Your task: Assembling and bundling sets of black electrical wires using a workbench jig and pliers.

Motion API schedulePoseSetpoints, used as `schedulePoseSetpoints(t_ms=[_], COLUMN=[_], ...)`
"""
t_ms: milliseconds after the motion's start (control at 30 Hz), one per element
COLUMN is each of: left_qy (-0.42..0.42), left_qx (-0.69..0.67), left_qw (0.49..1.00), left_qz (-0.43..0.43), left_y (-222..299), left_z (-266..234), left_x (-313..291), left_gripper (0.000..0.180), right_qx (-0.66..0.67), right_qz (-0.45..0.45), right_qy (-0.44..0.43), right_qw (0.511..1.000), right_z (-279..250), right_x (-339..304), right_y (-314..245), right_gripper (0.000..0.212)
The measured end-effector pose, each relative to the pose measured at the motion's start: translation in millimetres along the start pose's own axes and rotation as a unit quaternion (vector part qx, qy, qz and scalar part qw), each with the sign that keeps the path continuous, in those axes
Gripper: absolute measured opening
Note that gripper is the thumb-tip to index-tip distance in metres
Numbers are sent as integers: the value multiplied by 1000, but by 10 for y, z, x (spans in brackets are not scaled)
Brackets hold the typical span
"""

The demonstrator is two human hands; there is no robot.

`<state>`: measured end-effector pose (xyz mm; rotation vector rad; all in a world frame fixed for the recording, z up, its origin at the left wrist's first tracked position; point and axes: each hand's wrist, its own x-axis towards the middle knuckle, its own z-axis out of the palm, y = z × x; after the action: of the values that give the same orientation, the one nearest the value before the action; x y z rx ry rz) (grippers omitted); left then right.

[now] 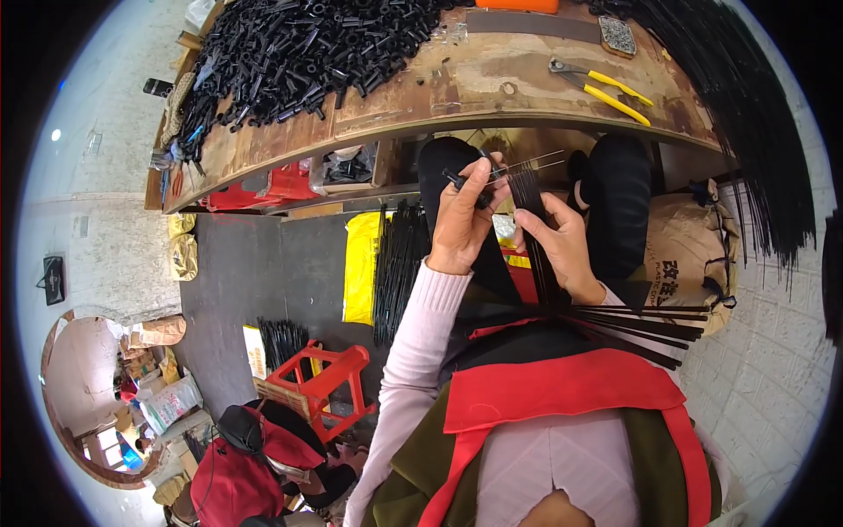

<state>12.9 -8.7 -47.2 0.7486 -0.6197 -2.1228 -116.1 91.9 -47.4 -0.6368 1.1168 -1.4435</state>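
Observation:
In front of the bench edge, over my lap, my left hand [458, 221] is closed around a few small black plastic fittings [454, 179]. Thumb and fingertips meet beside the thin metal tips of a bundle of slender black rods [526, 195]. My right hand [564, 241] grips that bundle, thumb across its front, with the bare tips fanned towards the left fingers. Whether one tip enters a fitting is too small to tell. More black rods [645, 327] lie across my lap to the right.
A large heap of black fittings [307, 53] covers the wooden bench [439, 97]. Yellow-handled pincers [606, 90] lie at its right, near a small tray of metal bits [617, 37]. Long black strands [755, 132] hang over the right end. A red stool [329, 378] and another person [241, 465] are lower left.

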Motion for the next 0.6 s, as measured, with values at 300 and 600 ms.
schedulePoseSetpoints(t_ms=[300, 600], left_qy=[9, 13], left_qx=[22, 9], left_qw=[997, 998], left_qz=[77, 61], left_y=[-19, -46], left_z=[79, 44], left_x=[4, 42], left_gripper=[35, 29], right_qx=[15, 17], right_qz=[-2, -4], right_qy=[-1, 7], right_qw=[1000, 1000], right_z=[16, 14], right_x=[16, 8], right_y=[19, -2], right_gripper=[19, 17])
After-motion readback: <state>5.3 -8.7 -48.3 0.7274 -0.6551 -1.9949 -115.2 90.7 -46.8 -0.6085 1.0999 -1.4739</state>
